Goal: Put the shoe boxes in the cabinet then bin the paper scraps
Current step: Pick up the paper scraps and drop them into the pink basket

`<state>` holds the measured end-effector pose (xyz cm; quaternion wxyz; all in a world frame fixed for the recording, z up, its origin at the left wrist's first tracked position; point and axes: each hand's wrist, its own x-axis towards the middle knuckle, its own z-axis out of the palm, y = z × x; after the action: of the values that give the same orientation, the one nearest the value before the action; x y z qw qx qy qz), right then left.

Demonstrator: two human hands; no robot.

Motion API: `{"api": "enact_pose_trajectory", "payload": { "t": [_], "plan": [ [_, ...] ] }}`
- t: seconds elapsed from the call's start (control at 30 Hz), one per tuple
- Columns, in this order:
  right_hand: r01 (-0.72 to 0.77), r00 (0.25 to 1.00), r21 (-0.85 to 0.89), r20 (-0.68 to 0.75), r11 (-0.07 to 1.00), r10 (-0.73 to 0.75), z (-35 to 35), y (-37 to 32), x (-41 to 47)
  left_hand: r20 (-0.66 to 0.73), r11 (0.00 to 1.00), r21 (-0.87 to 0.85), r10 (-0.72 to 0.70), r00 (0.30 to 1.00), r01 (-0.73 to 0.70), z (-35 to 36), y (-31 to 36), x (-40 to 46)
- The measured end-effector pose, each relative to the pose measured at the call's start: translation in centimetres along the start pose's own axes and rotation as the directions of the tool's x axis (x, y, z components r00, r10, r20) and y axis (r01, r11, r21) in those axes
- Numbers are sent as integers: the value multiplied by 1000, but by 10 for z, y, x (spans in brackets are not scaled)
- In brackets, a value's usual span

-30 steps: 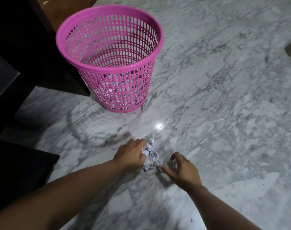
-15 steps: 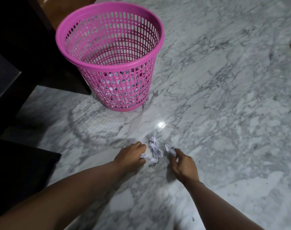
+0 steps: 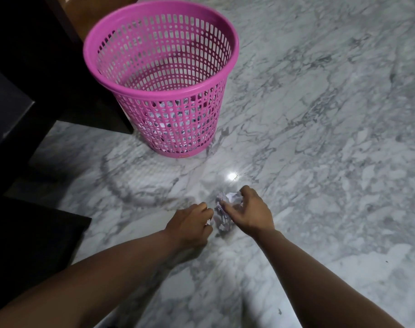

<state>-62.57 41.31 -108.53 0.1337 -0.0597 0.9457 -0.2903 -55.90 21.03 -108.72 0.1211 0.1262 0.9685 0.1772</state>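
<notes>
The crumpled paper scraps (image 3: 223, 215) lie on the marble floor (image 3: 320, 138) on the near side of the pink bin (image 3: 165, 79), well apart from it, bunched in a clump whose long axis runs toward and away from the bin. The right hand (image 3: 250, 213) curls its grip over the clump's far end. The left hand (image 3: 189, 222), just beside, is curled with a white bit at its fingertips; its hold is hard to make out. More paper shows through the bin's lattice.
</notes>
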Motion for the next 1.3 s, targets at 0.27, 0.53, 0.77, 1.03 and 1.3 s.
{"api": "enact_pose_trajectory", "payload": {
  "t": [0.27, 0.53, 0.77, 1.03, 1.3],
  "plan": [
    [227, 974, -369, 74, 901, -215, 42, -3, -1, -1, 998, 52, -22, 1000, 22, 10, 8, -13],
    [402, 909, -462, 95, 790, -406, 52, 14, 9, 124, 950, 266, 135, 983, -164, 22, 4, -19],
    [350, 937, -259, 112, 900, -332, 38, 8, 32, 127, 975, 197, 73, 989, -98, 24, 8, -15],
    [177, 983, -69, 67, 982, -172, 35, 17, 14, 79, 988, 153, -27, 996, 15, 13, 11, 2],
    [-14, 1000, 109, 29, 994, 11, 19, 11, 5, 100, 974, -148, -158, 982, 172, -4, -1, -2]
  ]
}}
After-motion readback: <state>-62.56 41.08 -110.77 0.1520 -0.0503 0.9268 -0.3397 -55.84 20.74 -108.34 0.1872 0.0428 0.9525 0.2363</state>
